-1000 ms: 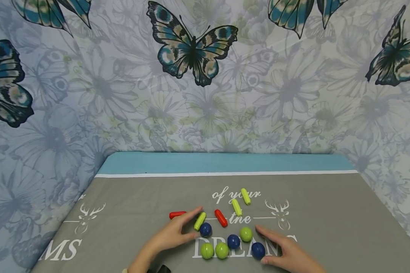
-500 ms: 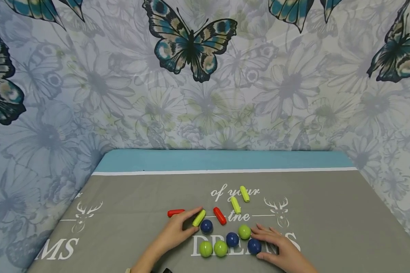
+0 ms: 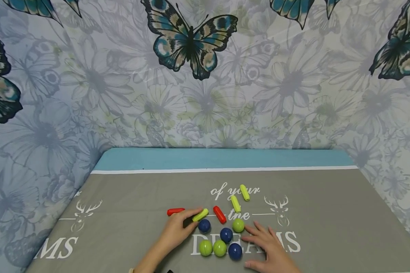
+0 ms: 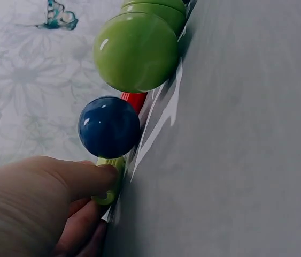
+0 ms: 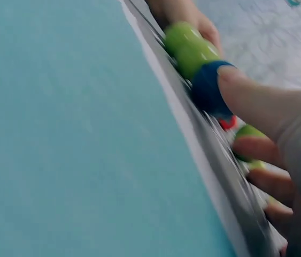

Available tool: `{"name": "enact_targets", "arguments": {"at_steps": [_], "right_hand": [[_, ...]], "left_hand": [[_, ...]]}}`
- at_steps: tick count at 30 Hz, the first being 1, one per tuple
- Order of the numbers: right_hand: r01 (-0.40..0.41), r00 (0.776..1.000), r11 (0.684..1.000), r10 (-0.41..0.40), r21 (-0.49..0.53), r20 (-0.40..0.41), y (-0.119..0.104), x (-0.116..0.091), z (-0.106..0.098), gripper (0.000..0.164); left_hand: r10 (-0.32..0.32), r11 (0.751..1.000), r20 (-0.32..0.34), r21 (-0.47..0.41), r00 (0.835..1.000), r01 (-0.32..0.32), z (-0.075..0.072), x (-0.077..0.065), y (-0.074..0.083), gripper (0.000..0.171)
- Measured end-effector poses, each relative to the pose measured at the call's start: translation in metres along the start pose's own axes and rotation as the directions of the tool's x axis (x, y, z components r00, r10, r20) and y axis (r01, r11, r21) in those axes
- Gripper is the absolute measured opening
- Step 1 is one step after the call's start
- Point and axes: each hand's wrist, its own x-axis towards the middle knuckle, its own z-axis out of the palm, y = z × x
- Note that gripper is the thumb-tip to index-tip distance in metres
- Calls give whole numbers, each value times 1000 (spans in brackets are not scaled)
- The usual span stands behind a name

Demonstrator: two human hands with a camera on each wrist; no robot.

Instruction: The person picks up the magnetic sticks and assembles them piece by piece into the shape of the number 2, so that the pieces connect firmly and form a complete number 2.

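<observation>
1. Head view, leftmost on the grey printed cloth [image 3: 328, 212]: a red plastic-looking peg [image 3: 175, 211] lies crosswise, its right end by the left hand's fingers.

2. The left hand [image 3: 178, 230] pinches a yellow-green plastic-looking peg [image 3: 201, 215] between thumb and fingers; the left wrist view shows the thumb laid over it. The peg's long axis slants away and rightward from the grip — its free end points toward a second red peg [image 3: 219, 215].

3. Just nearer the person sits a glossy dark-blue ball [image 3: 204, 226], close under the held peg; whether they touch cannot be told. Two glossy lime-green balls [image 3: 219, 248] stand side by side below it.

4. Further right come a middle blue ball [image 3: 226, 235] and an outer blue ball [image 3: 235, 251]. This outer one lies left of the right hand [image 3: 270, 248], facing the gap between thumb and fingers — the right hand is clearly nearer.

5. That right hand grips nothing, its fingers spread; the third lime-green ball [image 3: 238, 225] rests just beyond its fingertips.
</observation>
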Motion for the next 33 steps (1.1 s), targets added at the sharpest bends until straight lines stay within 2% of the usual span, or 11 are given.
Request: {"name": "enact_targets", "arguments": {"at_steps": [3, 6, 12, 19, 22, 26, 28, 31, 33], "right_hand": [[-20, 1000, 999, 20, -28, -23, -8, 2, 9, 54], [9, 999, 998, -11, -58, -44, -14, 5, 17, 52], [52, 997, 999, -52, -15, -52, -21, 9, 28, 38], [62, 995, 998, -61, 14, -76, -22, 10, 29, 36], [34, 998, 998, -31, 52, -59, -23, 10, 28, 37], [4, 999, 993, 0, 114, -39, -25, 10, 25, 38], [3, 999, 988, 3, 152, -43, -26, 10, 24, 39], [7, 998, 977, 5, 212, -58, -26, 10, 22, 38], [6, 997, 971, 13, 237, -75, -26, 10, 21, 39]], "left_hand": [[4, 1000, -4, 1, 1000, -4, 1, 0, 0, 45], [8, 1000, -4, 11, 1000, -8, 0, 0, 0, 46], [23, 1000, -18, 7, 1000, -23, 0, 1, 0, 42], [12, 999, -52, -45, 999, -15, 0, 1, -1, 37], [15, 993, -94, -116, 995, -25, 1, 2, -3, 34], [-5, 962, -177, -269, 984, -43, 1, 3, -5, 30], [-48, 945, -205, -328, 978, -23, 1, 3, -4, 30], [-114, 917, -215, -399, 970, 19, -1, 3, 0, 29], [-135, 905, -210, -423, 968, 35, -3, 2, 4, 29]]}}
